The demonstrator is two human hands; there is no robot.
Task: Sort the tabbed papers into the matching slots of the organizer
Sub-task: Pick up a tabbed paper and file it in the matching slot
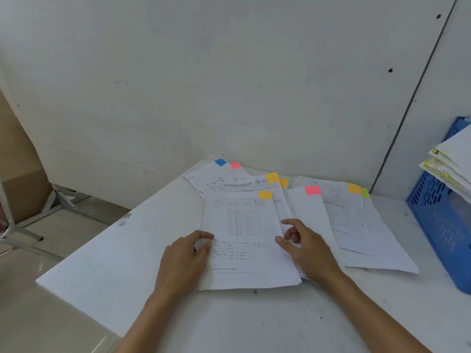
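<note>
Both hands are on the same page. On my screen the left hand [187, 258] has its fingers curled round the left edge of the top sheet [244, 253] and grips it there. The right hand [305, 248] lays its thumb on that sheet's right edge, with the fingers bent just past the edge. I cannot tell whether they reach under the page or only rest on the papers below, so I cannot say if that hand is clamped.

The top sheet carries printed text, a small table and an orange tab [265, 195] at its far right corner. It lies on a loose spread of other tabbed papers on the white table [102, 263], close to the wall [229, 72].

Behind it, sheets fan out with a blue tab [220, 162], a pink tab [235, 165] and a second orange tab [272, 177]. To the right lie a blank page [308, 220] with a larger pink tab on its far edge, then pages ending in a third orange tab [354, 189] and a green tab [365, 193].

The blue organizer [443, 225] stands at the right edge of the table, well apart from both hands and partly cut off by the frame. A stack of papers [453, 159] sticks out of its upper slot.
</note>
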